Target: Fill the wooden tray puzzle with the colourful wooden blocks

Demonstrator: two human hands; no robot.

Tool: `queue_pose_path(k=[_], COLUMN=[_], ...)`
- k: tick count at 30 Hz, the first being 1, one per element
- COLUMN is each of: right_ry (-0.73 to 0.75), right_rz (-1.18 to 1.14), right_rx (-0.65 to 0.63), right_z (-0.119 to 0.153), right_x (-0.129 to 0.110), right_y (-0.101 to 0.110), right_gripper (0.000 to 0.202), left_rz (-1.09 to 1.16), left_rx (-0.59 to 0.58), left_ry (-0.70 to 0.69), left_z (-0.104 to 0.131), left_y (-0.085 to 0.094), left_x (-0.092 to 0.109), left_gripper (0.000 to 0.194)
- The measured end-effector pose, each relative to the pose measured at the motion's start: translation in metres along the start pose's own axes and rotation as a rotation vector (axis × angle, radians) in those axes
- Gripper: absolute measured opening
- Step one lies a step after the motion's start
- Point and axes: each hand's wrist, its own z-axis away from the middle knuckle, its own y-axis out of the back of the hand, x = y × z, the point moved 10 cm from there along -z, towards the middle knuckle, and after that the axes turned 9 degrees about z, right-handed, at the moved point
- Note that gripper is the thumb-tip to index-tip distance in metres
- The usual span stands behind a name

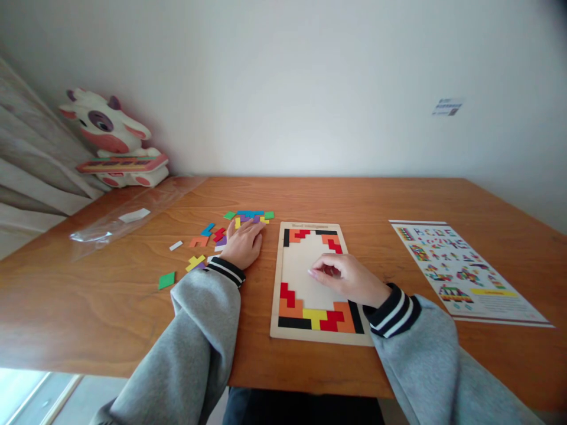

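A wooden puzzle board (305, 277) lies on the table, with red, orange, black and yellow pieces along its top and bottom ends and a bare middle. Over that bare middle is my right hand (348, 276), fingers curled together; whether anything small is between them is hidden. To the board's left, my left hand (243, 241) rests with fingers spread at the loose pieces, touching the group of yellow, purple and blue ones (250, 213). Around it lie a green piece (166, 280), a yellow piece (195, 262), an orange piece (199, 241) and a red piece (219, 234).
A printed pattern sheet (469, 271) lies on the table (416, 200) at the right. At the back left stands a toy cow with a keyboard (119, 162), beside a clear plastic bag (146, 206). A small white piece (176, 245) lies left of the loose pieces.
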Motion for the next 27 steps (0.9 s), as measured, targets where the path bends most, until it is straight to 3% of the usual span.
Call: queue_pose_path(k=[4, 9, 13, 17, 24, 27], right_ry=[-0.009, -0.029, -0.125, -0.17, -0.24, -0.238], right_rz=[0.002, 0.021, 0.025, 0.005, 0.156, 0.208], right_rx=[0.059, 0.2, 0.438, 0.591, 0.794, 0.787], right_z=[-0.001, -0.001, 0.005, 0.011, 0.012, 0.005], right_x=[0.004, 0.013, 0.034, 0.055, 0.091, 0.097], right_y=[0.01, 0.028, 0.054, 0.072, 0.097, 0.1], right_gripper=[0.038, 0.037, 0.039, 0.04, 0.04, 0.04], left_rz=[-0.026, 0.01, 0.023, 0.069, 0.098, 0.083], left_rx=[0.04, -0.009, -0.006, -0.004, 0.006, 0.005], left_ry=[-0.039, -0.084, -0.094, -0.149, -0.193, -0.189], left_z=[0.0, 0.001, 0.001, 0.001, 0.004, 0.006], left_y=[0.009, 0.0, -0.001, 0.0, -0.001, 0.0], left_x=[0.007, 0.008, 0.005, 0.008, 0.012, 0.013], left_gripper=[0.024, 0.031, 0.029, 0.032, 0.034, 0.032])
